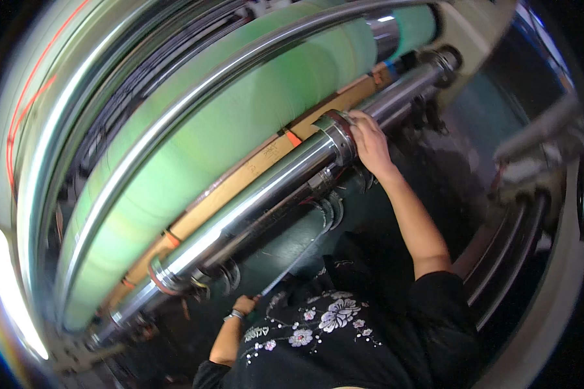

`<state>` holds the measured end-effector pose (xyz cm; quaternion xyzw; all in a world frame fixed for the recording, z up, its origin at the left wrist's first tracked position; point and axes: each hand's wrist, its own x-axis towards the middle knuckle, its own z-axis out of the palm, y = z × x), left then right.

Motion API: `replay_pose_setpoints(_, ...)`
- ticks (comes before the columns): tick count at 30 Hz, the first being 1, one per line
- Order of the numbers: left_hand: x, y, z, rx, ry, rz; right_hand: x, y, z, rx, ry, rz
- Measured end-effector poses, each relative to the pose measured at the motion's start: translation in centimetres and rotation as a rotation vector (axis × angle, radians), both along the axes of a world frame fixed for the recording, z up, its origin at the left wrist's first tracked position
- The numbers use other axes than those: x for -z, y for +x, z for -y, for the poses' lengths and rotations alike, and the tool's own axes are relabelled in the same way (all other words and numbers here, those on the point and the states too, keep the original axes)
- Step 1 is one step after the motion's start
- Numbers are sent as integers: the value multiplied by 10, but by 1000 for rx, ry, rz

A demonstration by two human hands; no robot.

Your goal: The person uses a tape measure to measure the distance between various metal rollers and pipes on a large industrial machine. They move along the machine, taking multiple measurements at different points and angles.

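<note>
1. Two hands at work — the left hand (244, 303), nearest, is closed around a thin rod (292, 266).
2. Farther on, the right hand (368, 139) grips a metal collar (339, 135) on the chrome shaft (259, 201).
3. Beyond, the green roll (207, 149) is fully wound — the collar not yet off.

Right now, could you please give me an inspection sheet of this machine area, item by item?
Surface: no table; a large machine frame with long rollers fills the view.
Job's things: polished steel shaft with a metal collar; thin rod; wide green roll on a brown cardboard core.
Clutter: nothing seen.
Grippers: right hand rests on the collar, fingers curled over it; left hand, a band at its wrist, grips the thin rod's lower end.
Cables: red line along the left-hand guard; use unclear.
Surroundings: dark green machine body below the shaft, blurred grey parts at right.
</note>
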<state>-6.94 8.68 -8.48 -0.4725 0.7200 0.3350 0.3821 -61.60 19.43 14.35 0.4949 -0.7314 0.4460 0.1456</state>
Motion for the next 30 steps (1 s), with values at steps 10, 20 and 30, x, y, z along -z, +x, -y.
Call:
replay_pose_setpoints(10, -13, -81, -121, -299, -77, -116, 19, -33, 72, -63, 313, -136)
replay_pose_setpoints(20, -59, -119, -133, -325, -63, -117, 17, -23, 9, -380, 96, 14)
replay_pose_setpoints(30, -55, -118, -186, -529, 208, -283, 59, 18, -56, -444, 207, 1367)
